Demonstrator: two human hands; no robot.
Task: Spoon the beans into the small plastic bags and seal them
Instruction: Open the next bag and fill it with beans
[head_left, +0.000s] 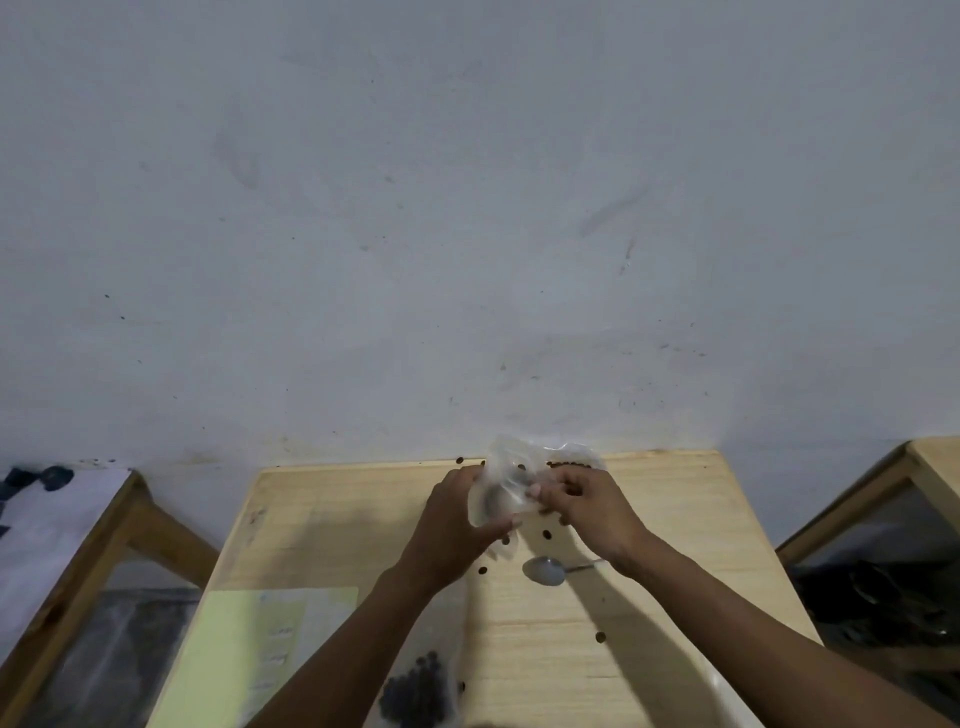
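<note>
Both hands hold a small clear plastic bag above the far part of the wooden table. My left hand grips its left side and lower edge. My right hand pinches its right side. A metal spoon lies on the table below my right hand, bowl to the left. A bag with dark beans lies near the front edge under my left forearm. Loose beans are scattered on the table, several along the far edge.
A pale yellow-green sheet lies on the table's front left. A white wall rises right behind the table. Other wooden furniture stands at the left and the right, with gaps between.
</note>
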